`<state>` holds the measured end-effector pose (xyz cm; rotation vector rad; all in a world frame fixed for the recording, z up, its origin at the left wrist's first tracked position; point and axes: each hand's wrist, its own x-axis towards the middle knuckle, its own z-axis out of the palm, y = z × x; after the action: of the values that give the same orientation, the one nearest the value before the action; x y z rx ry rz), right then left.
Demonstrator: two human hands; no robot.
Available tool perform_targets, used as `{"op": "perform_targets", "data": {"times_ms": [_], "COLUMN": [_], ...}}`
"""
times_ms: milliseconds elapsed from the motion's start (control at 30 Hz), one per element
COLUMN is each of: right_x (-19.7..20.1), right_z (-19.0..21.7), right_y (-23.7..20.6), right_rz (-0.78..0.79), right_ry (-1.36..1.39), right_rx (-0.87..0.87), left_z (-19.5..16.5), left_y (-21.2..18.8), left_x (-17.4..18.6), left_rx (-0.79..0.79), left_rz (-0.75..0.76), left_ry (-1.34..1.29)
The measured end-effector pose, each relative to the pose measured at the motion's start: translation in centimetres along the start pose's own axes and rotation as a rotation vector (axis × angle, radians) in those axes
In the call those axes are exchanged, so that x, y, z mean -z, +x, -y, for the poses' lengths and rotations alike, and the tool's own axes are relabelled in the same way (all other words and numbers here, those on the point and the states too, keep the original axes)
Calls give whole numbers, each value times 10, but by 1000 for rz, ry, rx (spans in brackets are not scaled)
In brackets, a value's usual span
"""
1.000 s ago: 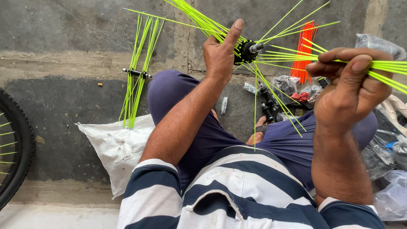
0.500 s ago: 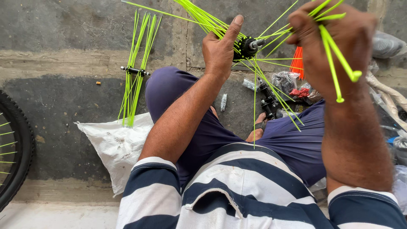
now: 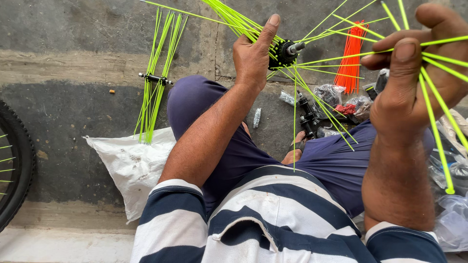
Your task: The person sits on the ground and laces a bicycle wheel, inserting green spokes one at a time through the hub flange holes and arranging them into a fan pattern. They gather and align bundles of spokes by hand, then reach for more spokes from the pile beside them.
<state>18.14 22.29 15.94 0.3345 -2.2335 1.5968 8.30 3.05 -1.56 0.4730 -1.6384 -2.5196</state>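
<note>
Two bare hands are busy with one black wheel hub (image 3: 284, 52) full of bright green spokes (image 3: 321, 100). The left hand (image 3: 253, 53) is closed around the hub from its left side, thumb pointing up, and holds it in the air above the knees, near the far side of the concrete floor (image 3: 73, 102). From the hub the spokes spread out like a fan in many directions. The right hand (image 3: 414, 83) is raised close to the camera at the right edge; its thumb and fingers are pinched together on a few of these spokes, which run across the palm and down past the wrist.

On the floor at the left lies a second hub with green spokes (image 3: 155, 78), its lower ends touching a white sack (image 3: 131, 165). A black tyre (image 3: 12, 165) shows at the left edge. Behind the held hub, a bundle of orange spokes (image 3: 351, 58) stands near the far right side, with small plastic bags (image 3: 336, 95) and a black metal part (image 3: 308, 117) just beside it. The person wears a shirt with blue and white stripes (image 3: 273, 219).
</note>
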Motion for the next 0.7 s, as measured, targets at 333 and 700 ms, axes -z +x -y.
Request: {"op": "perform_targets", "data": {"times_ms": [333, 700], "right_x": [-11, -11], "right_z": [-5, 17], "right_y": [0, 39], "right_rz": [44, 287], "right_ry": [-58, -145], "right_rx": [33, 18], "left_z": [3, 4], "left_y": [1, 5], "left_x": [2, -1], "left_rx": [15, 51], "left_rz": [3, 22], "left_ry": [-52, -149]}}
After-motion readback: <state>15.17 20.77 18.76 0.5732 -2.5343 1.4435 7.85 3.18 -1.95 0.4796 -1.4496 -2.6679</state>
